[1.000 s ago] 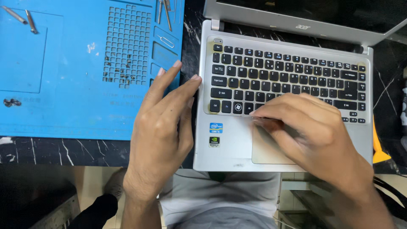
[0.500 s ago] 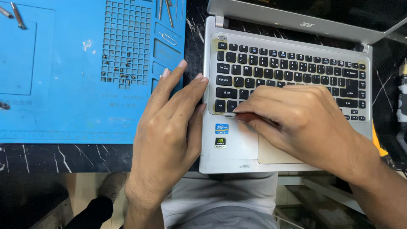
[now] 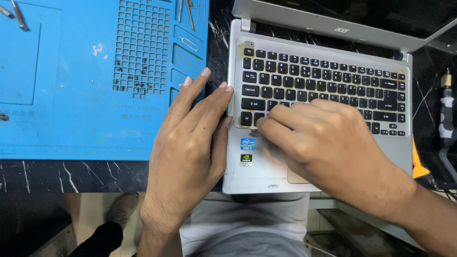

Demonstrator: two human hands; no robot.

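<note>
Laptop (image 3: 323,95), one, silver with black keyboard, lid open, lying on dark marbled bench (image 3: 47,176) with front edge overhanging toward lap. Just left of it, one blue repair mat (image 3: 71,95) with gridded screw tray; several small dark screws scattered in grid cells, count not resolvable. At least four thin metal tools on mat's top edge: two at far left, two or more near the grid's right side. One screwdriver handle (image 3: 446,119), black and white, at far right of bench; one orange pry tool (image 3: 419,166) peeking out by laptop's right front corner. Left hand (image 3: 190,147) flat, fingers extended and close together, bridging mat edge and laptop's left side, pressing down, holding nothing. Right hand (image 3: 328,143) curled over lower left keys and palm rest, fingertips bunched near the bottom key row; whether pinching a keycap or tool cannot be told, fingertips hidden. Two stickers (image 3: 246,151) on palm rest. Risk, judged: overhanging laptop could tip or slide if left-hand pressure eases; prying force at key row could snap a keycap clip; loose screws could scatter if mat is bumped.
</note>
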